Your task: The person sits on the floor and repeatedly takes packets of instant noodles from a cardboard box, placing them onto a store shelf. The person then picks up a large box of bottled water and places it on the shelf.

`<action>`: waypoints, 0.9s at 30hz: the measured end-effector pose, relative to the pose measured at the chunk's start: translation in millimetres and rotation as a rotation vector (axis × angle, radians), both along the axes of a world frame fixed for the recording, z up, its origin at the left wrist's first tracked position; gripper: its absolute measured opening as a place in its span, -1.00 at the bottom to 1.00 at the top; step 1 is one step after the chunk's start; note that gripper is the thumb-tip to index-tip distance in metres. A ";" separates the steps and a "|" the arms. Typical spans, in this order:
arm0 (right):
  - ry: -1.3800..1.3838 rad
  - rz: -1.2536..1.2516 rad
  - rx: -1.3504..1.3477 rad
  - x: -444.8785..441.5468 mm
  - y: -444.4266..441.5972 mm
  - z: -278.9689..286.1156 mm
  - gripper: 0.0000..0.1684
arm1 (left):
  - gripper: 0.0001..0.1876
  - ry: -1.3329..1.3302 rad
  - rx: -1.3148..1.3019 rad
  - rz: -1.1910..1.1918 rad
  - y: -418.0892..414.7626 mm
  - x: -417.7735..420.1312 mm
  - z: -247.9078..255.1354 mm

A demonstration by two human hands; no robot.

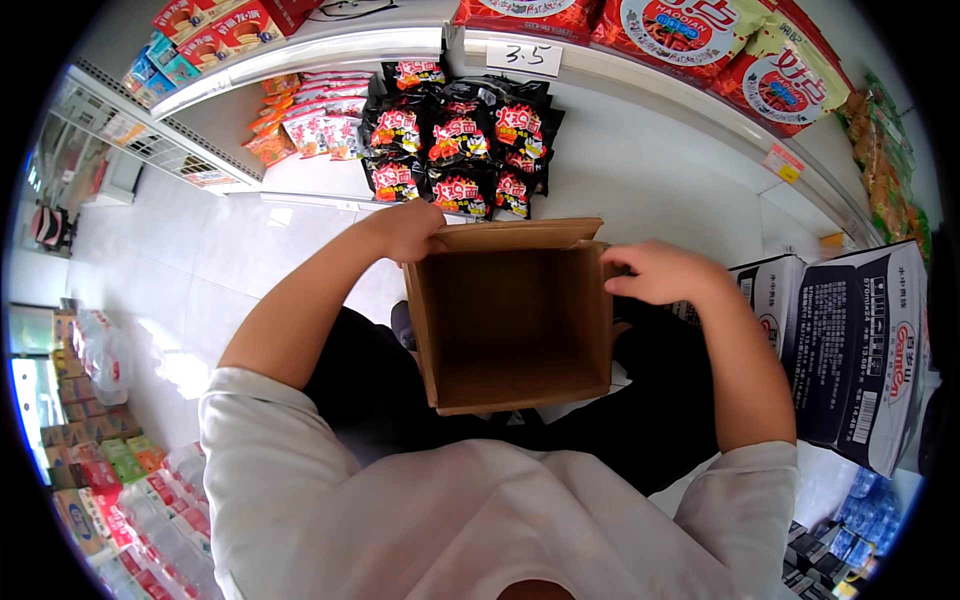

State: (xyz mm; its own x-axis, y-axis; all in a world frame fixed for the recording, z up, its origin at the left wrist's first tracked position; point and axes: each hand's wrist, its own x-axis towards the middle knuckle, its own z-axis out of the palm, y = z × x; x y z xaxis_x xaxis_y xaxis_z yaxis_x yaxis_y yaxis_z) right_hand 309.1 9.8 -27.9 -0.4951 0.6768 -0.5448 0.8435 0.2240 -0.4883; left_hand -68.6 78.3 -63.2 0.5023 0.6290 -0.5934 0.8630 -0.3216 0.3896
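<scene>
An open, empty-looking cardboard box point(517, 322) stands between my knees, its dark inside facing up at me. My left hand point(416, 229) grips its far left corner, at the end of the raised far flap point(517, 234). At the far right corner is my right hand point(656, 270), its thumb and forefinger bent towards the box's edge. Whether those fingers pinch the cardboard is not clear. Just beyond the box, black noodle packets point(459, 139) are stacked in rows on the low shelf point(637, 161).
White and orange packets point(322, 124) lie left of the black ones. Above them runs an upper shelf edge point(300, 64) with red snack bags point(675, 30). Ganten water cartons point(855, 352) stand close on my right. Wrapped bottle packs point(165, 510) are at lower left, past the tiled floor point(187, 300).
</scene>
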 end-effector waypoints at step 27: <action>-0.006 -0.256 -0.062 15.0 13.0 32.0 -0.45 | -0.71 -0.204 0.828 0.994 -138.4 -289.0 196.6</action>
State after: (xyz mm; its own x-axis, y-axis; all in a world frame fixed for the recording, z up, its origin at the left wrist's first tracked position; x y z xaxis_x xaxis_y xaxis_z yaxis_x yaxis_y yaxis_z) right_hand 324.1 22.8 4.1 -0.3087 0.7447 -0.5917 0.8717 -0.0275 -0.4893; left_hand -357.6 -60.1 133.4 -0.3507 0.9196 0.1770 0.8182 0.2089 0.5357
